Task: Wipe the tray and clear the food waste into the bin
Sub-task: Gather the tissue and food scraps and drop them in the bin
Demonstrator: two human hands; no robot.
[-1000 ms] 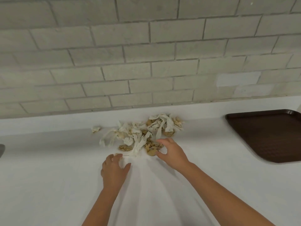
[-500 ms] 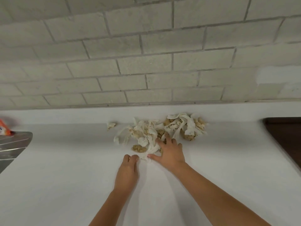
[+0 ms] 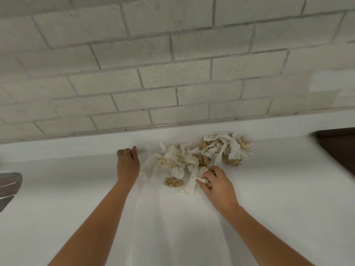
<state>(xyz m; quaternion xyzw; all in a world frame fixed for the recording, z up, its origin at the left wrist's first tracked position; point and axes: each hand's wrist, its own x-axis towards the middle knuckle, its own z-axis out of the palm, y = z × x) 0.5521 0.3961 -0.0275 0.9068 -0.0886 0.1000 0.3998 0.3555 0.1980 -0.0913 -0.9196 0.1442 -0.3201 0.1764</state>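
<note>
A heap of torn white paper towel mixed with brown food scraps lies on the white counter against the wall. My right hand is at the heap's near right side, with its fingers pinching a strip of the paper and a bit of brown waste. To the left of the heap, my left hand has its fingers curled over the spot where a small loose paper scrap lay. That scrap is hidden under them. A corner of the dark brown tray shows at the right edge.
A grey block wall rises straight behind the counter. A metal surface juts in at the left edge. No bin is in view.
My left hand moved from the heap's near edge up and left to the small scrap by the wall. My right hand closed on paper at the heap's near side. The view shifted left.
</note>
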